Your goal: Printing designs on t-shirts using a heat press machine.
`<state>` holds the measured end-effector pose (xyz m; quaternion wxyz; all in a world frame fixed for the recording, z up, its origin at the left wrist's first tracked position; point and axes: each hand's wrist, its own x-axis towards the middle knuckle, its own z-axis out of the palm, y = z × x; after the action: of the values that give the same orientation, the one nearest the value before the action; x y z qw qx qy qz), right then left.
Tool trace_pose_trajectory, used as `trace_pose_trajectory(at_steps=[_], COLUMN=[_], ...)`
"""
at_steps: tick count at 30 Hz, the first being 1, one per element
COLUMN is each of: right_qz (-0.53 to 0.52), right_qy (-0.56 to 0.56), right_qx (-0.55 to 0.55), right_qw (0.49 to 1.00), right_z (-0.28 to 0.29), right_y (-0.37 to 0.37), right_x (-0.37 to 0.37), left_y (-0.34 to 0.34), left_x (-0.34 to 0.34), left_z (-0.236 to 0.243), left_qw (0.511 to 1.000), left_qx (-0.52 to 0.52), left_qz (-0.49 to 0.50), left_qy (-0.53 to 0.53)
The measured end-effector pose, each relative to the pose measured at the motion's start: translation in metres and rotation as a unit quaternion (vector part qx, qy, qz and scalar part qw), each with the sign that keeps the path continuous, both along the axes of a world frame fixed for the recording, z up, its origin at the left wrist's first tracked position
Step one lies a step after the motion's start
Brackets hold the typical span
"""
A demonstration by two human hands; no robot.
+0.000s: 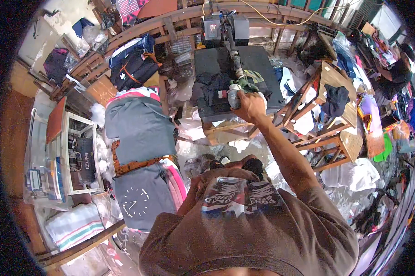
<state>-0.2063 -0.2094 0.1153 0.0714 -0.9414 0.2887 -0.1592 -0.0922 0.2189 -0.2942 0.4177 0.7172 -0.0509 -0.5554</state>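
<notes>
My right hand (250,106) is closed on the cloth-wrapped grip (234,95) of a black press machine (267,101). Dark garments (207,89) and a camouflage-patterned cloth (253,78) lie on its flat top, around the long lever arm (232,48). Part of my left arm (189,198) shows low beside my brown printed shirt; the hand's fingers are hidden behind my body.
Stacked grey printed cloth panels (138,124) lie at left, beside a white-framed cabinet (97,156). Wooden stools (345,147) stand at right among plastic and cloth scraps. A wooden railing (170,30) runs behind. A person (396,73) is at far right near piled garments.
</notes>
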Motion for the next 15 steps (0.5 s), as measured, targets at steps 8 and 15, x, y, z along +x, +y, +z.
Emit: trace_pose_trajectory(at_steps=[8,15], right_qz=[-0.040,-0.046], right_qy=[0.103,0.181], right_qx=[0.077,0.043], right_qw=[0.991,0.981], right_z=[0.028,0.030], right_y=[0.006,-0.001], right_x=[0.005,0.014], left_y=[0.016,0.011], left_x=[-0.007,-0.007], left_z=[-0.006,-0.020], left_qw=[0.999,0.998], left_qx=[0.004,-0.004], left_qz=[0.049,0.054], left_qy=[-0.008,0.013])
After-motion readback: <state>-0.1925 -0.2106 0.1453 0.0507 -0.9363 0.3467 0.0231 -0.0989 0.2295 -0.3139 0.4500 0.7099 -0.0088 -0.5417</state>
